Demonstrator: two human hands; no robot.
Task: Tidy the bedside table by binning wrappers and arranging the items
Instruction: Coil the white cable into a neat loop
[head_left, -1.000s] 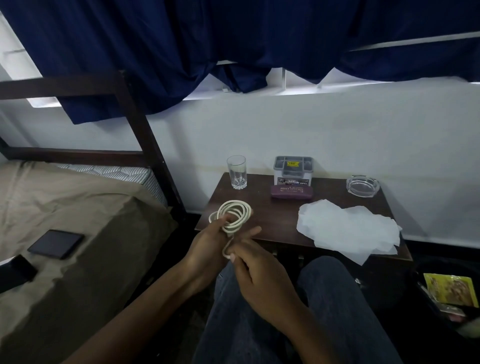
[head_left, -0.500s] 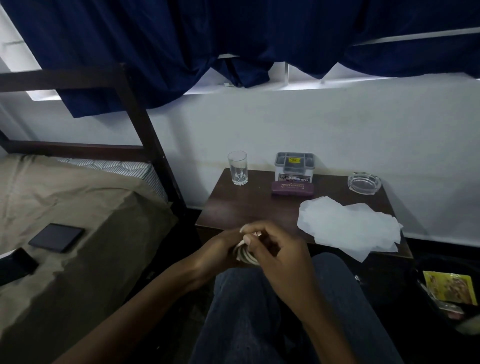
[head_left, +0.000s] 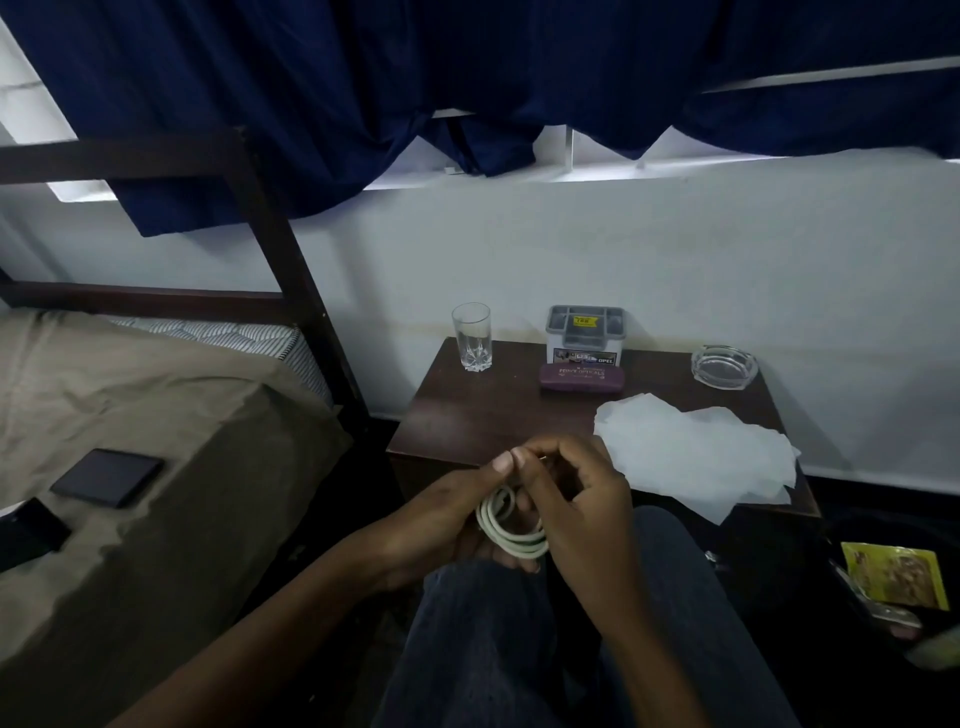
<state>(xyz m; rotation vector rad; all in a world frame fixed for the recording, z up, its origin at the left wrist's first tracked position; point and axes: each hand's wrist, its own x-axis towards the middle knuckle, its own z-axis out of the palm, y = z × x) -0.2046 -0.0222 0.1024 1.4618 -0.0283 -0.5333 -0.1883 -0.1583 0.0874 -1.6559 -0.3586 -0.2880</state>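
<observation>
Both hands are held just in front of the counter's (head_left: 483, 415) near edge, above the lap. The coiled white cable (head_left: 506, 535) is off the counter and between the two hands. The left hand (head_left: 447, 519) is curled under and around the coil, thumb raised to its top. The right hand (head_left: 576, 499) is bent over the coil from the right, fingers curled, thumb and forefinger pinched together at the top. What is pinched there is too small to tell. On the counter, a clear glass (head_left: 471, 336) is noted upright at the far-left corner. A grey compartment box (head_left: 585, 335) is noted at the middle of the far edge, with a purple spectacle case (head_left: 581, 376) just in front of it. A glass ashtray (head_left: 723, 365) is noted at the far-right corner. White paper sheets (head_left: 691, 452) are spread over the near-right corner and overhang the near edge. A yellow wrapper (head_left: 891, 574) is seen low down, beyond the counter's right edge.
</observation>
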